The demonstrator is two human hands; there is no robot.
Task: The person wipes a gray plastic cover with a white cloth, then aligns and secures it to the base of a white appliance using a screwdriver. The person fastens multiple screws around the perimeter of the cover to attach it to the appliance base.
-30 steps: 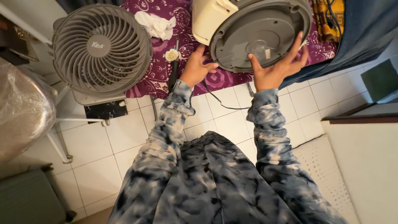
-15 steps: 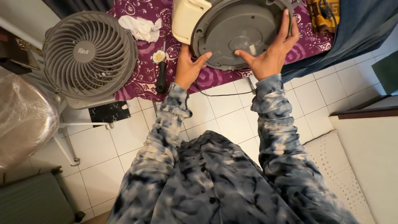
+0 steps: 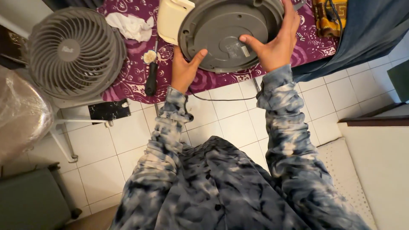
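Grey round table fan (image 3: 74, 53) stands far left beside the counter (image 3: 128, 76) with its purple patterned cloth. Cream electric cooker with round grey plastic base (image 3: 226, 32), tipped on its side at the counter's near edge, base facing the person. Both hands clamp its rim: left hand (image 3: 184, 68) below, right hand (image 3: 277, 42) at the right. Black-handled screwdriver (image 3: 151, 79) lies left. Risk: a loosened grip could let the cooker slip onto the tiled floor (image 3: 221, 119).
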